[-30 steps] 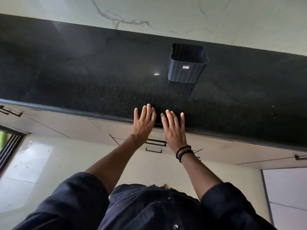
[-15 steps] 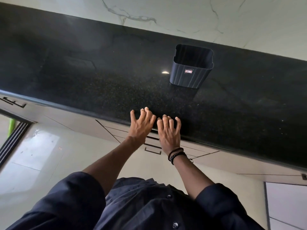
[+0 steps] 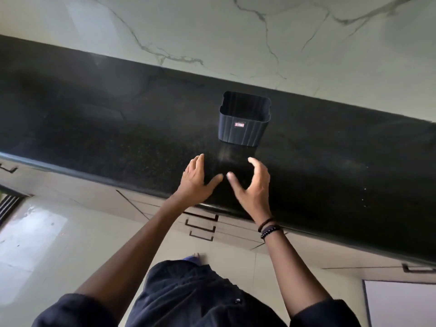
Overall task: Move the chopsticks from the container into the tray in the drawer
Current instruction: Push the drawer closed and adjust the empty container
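A dark ribbed container (image 3: 244,125) with a small red label stands upright near the back of the black granite counter (image 3: 118,138). No chopsticks show inside it from this angle. My left hand (image 3: 197,179) and my right hand (image 3: 252,185) hover over the counter just in front of the container, palms facing each other, fingers apart, holding nothing. Both are a short way from the container and do not touch it. Under the counter edge sit shut drawers with dark handles (image 3: 200,226).
A marble-patterned wall (image 3: 259,31) rises behind the counter. Cream cabinet fronts (image 3: 82,197) run below the counter edge. A glossy tiled floor (image 3: 35,232) lies at the lower left. My dark shirt fills the bottom of the view.
Both hands left the counter's front edge and moved forward toward the container, turning from palms-down to palms facing each other.
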